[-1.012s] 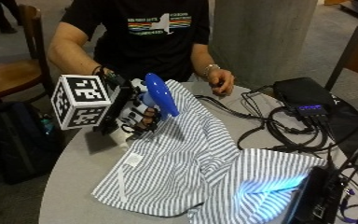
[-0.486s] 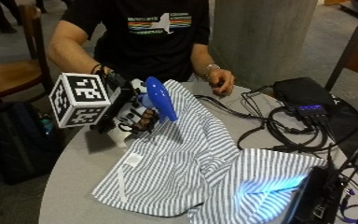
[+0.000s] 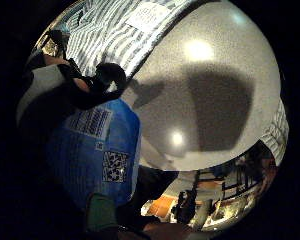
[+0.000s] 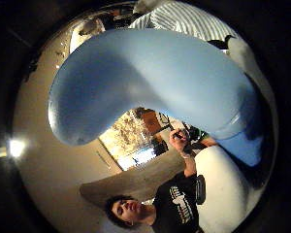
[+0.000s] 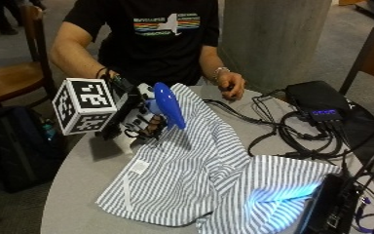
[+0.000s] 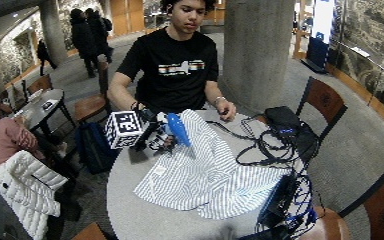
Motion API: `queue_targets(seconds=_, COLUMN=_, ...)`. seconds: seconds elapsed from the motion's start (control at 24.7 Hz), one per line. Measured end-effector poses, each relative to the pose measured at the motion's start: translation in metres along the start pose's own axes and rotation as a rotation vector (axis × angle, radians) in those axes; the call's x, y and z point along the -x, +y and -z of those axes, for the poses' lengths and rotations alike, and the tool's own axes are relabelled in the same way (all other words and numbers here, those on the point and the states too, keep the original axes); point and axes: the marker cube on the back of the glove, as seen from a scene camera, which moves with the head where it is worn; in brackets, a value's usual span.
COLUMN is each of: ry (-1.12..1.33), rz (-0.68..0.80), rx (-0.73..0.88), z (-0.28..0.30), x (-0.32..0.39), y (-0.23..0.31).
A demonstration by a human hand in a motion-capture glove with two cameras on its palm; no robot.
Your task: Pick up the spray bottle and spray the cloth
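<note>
Right hand [image 5: 138, 119], gloved, has its grip closed round a blue spray bottle [image 5: 167, 105]; fingers [image 5: 149, 127] curl about the lower body of the bottle, glove straps visible below. Bottle held clear of the tabletop [image 5: 77, 195], tilted, its curved blue head pointing over the striped cloth [image 5: 193, 175]. Bottle sits above the cloth's near edge, at the side closest to the person; whether it touches the cloth cannot be told.

Thumb-side palm view: bottle's blue curved head [image 4: 150, 82] fills most of the view, close to the palm, striped cloth [image 4: 184, 19] beyond it. Little-finger-side palm view: bottle's blue labelled body [image 3: 97, 150] with printed codes right by the palm, a black strap across it, grey tabletop [image 3: 210, 100] and the striped cloth [image 3: 115, 25] with a white tag beyond.

Cloth lies spread and rumpled on the round grey tabletop, white tag up near its left edge. Bare left hand [image 5: 231, 87] rests on the tabletop just beyond the cloth's far edge. Black box [image 5: 316, 100] and tangled cables [image 5: 290, 134] lie at the person's left side of the tabletop, beside the cloth.
</note>
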Motion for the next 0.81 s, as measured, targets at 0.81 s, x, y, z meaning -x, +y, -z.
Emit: queue_targets(seconds=0.81, ry=-0.239, rz=0.777, rx=-0.231, z=-0.073, x=0.093, y=0.061)
